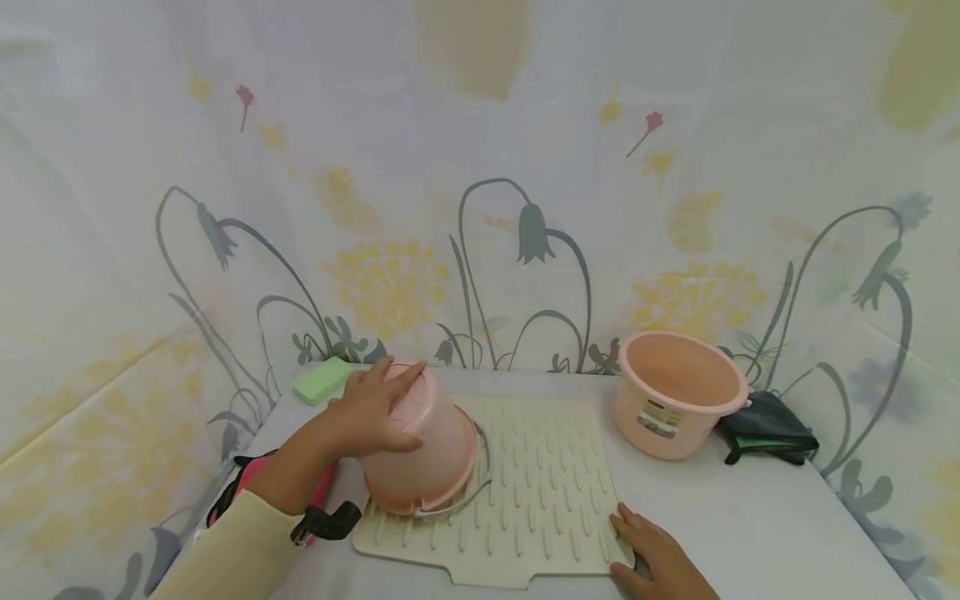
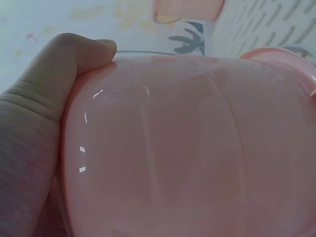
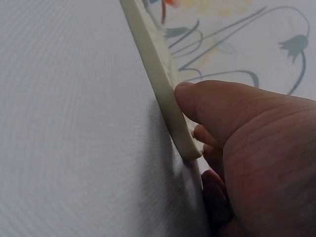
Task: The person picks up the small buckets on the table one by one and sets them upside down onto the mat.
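In the head view a pink bucket stands upside down on the left part of a cream ridged draining board, its pale handle hanging by the rim. My left hand spreads over the upturned base and grips it. The left wrist view shows the thumb bent over the edge of the bucket; the other fingers are hidden there. At the board's front right corner, my right hand holds the edge between thumb and fingers. In the right wrist view the thumb lies against the board's rim.
A second pink bucket with a label stands upright at the back right, beside a black and green pouch. A green sponge-like block lies at the back left. Something pink and black sits behind my left forearm. A patterned curtain backs the table.
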A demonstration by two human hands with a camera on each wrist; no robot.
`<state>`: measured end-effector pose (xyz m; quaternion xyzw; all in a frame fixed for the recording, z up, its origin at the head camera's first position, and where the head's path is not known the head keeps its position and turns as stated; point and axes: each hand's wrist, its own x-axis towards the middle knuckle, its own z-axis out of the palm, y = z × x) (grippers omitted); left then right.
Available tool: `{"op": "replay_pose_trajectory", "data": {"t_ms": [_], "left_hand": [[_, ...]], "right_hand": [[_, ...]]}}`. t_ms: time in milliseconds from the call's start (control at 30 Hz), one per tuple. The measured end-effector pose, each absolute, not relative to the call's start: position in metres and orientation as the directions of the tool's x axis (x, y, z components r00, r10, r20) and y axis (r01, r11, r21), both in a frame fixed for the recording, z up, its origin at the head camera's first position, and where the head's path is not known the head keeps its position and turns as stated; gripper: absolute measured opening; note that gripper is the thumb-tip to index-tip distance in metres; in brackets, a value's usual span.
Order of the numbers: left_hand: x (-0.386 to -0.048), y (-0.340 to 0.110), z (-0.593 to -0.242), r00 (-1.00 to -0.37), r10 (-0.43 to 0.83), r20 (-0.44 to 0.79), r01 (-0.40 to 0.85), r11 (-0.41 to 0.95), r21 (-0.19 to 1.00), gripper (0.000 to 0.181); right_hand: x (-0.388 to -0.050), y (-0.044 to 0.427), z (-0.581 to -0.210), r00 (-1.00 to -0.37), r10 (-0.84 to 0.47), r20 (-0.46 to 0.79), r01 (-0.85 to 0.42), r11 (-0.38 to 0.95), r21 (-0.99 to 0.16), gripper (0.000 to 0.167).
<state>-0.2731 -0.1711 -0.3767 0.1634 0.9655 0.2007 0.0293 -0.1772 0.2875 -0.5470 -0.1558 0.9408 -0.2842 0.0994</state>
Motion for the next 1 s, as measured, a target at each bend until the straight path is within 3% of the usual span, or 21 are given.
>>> {"op": "replay_pose_trajectory", "data": {"t_ms": [500, 733, 1000], "left_hand": [[-0.273, -0.136, -0.382, -0.914, 0.405, -0.019, 0.387, 0.884, 0.261, 0.103], [-0.275, -0.134, -0.380, -0.889, 0.458, -0.025, 0.440, 0.867, 0.237, 0.101], [-0.280, -0.130, -0.379, -0.889, 0.455, -0.040, 0.435, 0.871, 0.228, 0.100]], "right_hand": [[-0.177, 0.292, -0.554, -0.928, -0.368, -0.061, -0.278, 0.791, -0.546, 0.077], [-0.178, 0.289, -0.549, -0.927, -0.355, -0.117, -0.222, 0.775, -0.592, 0.078], [-0.178, 0.290, -0.550, -0.928, -0.362, -0.092, -0.250, 0.785, -0.567, 0.078]]}}
